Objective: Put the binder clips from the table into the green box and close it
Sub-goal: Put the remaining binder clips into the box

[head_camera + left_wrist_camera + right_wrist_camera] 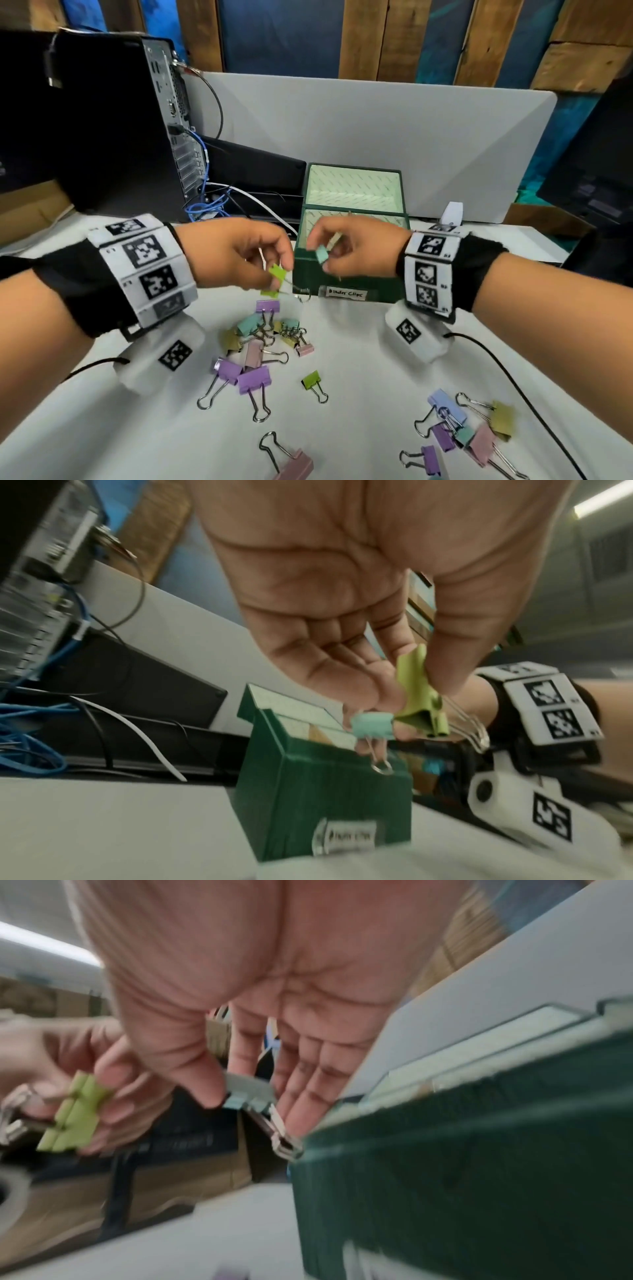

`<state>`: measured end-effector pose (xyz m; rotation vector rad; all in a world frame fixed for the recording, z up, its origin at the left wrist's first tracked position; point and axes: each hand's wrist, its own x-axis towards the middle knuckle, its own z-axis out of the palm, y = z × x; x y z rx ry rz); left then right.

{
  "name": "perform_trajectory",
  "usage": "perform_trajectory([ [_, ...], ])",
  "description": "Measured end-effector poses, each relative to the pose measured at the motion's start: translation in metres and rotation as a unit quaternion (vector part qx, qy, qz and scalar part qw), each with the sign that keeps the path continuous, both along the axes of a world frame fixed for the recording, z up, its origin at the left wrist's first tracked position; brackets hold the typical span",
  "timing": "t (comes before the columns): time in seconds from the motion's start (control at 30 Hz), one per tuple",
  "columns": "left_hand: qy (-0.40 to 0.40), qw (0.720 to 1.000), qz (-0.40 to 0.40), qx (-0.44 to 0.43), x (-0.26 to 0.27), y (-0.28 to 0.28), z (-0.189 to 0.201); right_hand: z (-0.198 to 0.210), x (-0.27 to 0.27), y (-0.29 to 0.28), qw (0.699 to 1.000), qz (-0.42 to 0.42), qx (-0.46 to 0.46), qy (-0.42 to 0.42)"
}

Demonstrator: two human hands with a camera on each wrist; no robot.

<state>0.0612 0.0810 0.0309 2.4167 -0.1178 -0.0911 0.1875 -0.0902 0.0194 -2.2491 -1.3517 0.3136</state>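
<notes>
Green box sat far-centre on the white table, lid up, "Binder Clips" label on its near wall. Right hand hovered just over the box's near-left corner, thumb & fingers pinching a teal clip, wire handles hanging down. Left hand was just left of the box, pinching a lime-green clip w/ thumb & fingertips. Remaining clips lay on the table: a mixed pile near-centre, one lime clip alone, another cluster near-right, a pink one at the near edge. PC tower & cables far-left.
</notes>
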Motion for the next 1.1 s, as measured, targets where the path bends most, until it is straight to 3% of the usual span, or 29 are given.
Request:
perform_trajectory([
  [0.1,-0.052,0.995,0.054,-0.073,0.006,0.009,0.008,0.014,0.01,0.006,0.985,-0.05,0.163,0.011],
  [0.2,-0.113,0.982,0.11,-0.102,0.02,0.01,0.011,0.012,0.02,0.017,0.972,-0.098,0.215,-0.005],
  [0.33,-0.133,0.972,0.155,-0.113,0.041,0.008,0.009,-0.008,0.03,0.023,0.988,-0.12,0.101,-0.011],
  [0.5,-0.13,0.969,0.176,-0.118,0.066,0.002,0.005,-0.014,0.031,0.01,0.988,-0.119,0.094,-0.005],
  [0.63,-0.127,0.967,0.183,-0.123,0.084,-0.005,0.0,-0.009,0.019,-0.011,0.992,-0.101,0.046,-0.066],
  [0.83,-0.122,0.973,0.183,-0.066,0.094,-0.021,-0.006,-0.008,-0.007,-0.028,0.989,-0.013,-0.043,-0.138],
  [1.0,-0.129,0.978,0.162,-0.037,0.074,-0.014,-0.005,-0.012,-0.021,-0.019,0.976,0.061,-0.166,-0.129],
  [1.1,-0.088,0.986,0.142,-0.008,0.058,-0.001,-0.009,-0.02,-0.026,-0.01,0.965,0.081,-0.218,-0.123],
])
